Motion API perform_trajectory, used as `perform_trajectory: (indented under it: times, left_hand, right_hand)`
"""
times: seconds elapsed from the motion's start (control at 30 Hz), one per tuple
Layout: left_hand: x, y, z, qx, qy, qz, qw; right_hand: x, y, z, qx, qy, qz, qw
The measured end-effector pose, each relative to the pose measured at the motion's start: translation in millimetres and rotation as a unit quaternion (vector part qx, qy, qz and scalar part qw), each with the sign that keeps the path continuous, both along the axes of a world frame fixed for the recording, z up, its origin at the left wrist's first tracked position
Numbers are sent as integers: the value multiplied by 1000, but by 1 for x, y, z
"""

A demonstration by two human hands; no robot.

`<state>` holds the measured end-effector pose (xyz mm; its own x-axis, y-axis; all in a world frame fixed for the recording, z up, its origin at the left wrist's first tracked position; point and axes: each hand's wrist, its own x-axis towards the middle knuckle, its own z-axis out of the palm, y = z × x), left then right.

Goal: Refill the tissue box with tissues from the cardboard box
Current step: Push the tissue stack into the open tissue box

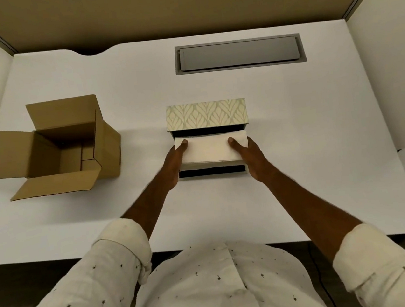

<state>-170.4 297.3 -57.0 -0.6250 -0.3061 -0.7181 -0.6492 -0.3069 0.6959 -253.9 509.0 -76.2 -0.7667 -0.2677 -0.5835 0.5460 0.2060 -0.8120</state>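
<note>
Rolled white sleeves [125,240] nearest, forearms reaching out over the white desk [296,142]. Left hand [175,164] and right hand [250,158] clamped on the two short ends of a tissue stack [208,150], thumbs pressed on top, fingers hidden underneath. Squeezed from both sides, likely to stop the loose sheets fanning out. Stack hovering over the open tissue box [212,171], dark slots of the cavity showing fore and aft, so not seated yet. Leaf-patterned lid [206,114] flipped up behind, out of the way. Cardboard box [54,150] well off to the left, flaps splayed, looking empty from here. Stack sitting squarely between the palms, lined up with the box. Lowering looks next.
</note>
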Motion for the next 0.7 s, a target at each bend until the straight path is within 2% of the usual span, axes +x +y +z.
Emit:
perform_trajectory:
  times: [0.17,0.3,0.47,0.7]
  left_hand:
    - [2,-2,-5,-67,-34,11,997]
    - [3,-1,-10,-49,-63,38,996]
    - [4,2,-13,-10,-59,86,995]
    - [8,-2,-18,-4,-45,61,997]
  right_hand:
    - [4,5,-3,61,28,14,998]
    - [7,3,-5,69,30,10,997]
    - [7,0,-5,65,24,-2,998]
    - [6,2,-10,50,3,18,999]
